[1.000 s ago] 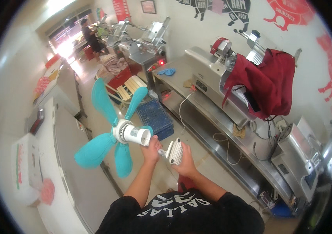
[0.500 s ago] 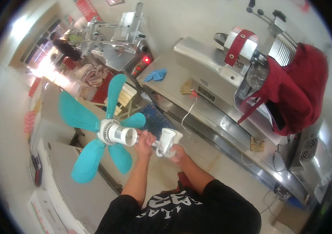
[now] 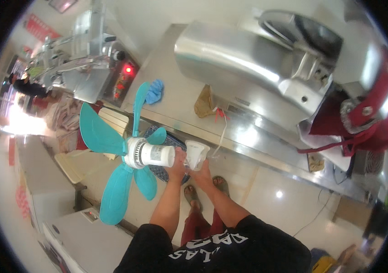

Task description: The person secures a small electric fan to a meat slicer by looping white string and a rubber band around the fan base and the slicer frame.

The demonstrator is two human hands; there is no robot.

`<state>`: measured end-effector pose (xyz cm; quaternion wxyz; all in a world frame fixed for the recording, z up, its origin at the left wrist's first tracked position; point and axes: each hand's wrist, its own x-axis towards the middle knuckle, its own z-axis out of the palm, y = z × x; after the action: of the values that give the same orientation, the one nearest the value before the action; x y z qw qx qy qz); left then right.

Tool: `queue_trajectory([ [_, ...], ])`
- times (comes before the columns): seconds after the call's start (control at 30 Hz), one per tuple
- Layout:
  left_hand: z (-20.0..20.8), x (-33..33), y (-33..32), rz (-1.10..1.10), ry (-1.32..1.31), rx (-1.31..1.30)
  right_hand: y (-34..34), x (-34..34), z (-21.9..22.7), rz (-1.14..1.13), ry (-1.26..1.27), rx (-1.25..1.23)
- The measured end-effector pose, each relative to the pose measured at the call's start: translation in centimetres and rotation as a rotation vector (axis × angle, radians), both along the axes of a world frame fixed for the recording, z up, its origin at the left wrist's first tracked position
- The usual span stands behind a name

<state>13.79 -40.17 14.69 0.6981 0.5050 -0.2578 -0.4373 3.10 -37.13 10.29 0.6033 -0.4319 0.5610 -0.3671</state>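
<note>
Teal-bladed fan (image 3: 135, 153) faces your left. Your left hand (image 3: 175, 168) wraps it just behind the white motor housing (image 3: 158, 155); your right hand (image 3: 201, 173) grips the white base (image 3: 196, 152).

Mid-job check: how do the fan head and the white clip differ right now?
Colour: the fan head pairs turquoise blades with a white housing; the clip shows only white. Size: the fan head spreads far wider than the clip. Position: the fan head extends left of the left hand; the clip is at the right hand. Both have white parts.
</note>
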Motion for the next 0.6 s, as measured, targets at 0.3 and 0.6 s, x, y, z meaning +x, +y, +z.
queue_trajectory([
  [0.3,-5.5,0.8,-1.1,-0.151,-0.594,-0.048,-2.0,1.6,-0.8,-0.14,-0.153,0.331],
  [0.6,-2.3,-2.5,-2.5,-0.16,-0.219,-0.129,-3.0,-0.3,-4.3,-0.177,-0.277,0.338],
])
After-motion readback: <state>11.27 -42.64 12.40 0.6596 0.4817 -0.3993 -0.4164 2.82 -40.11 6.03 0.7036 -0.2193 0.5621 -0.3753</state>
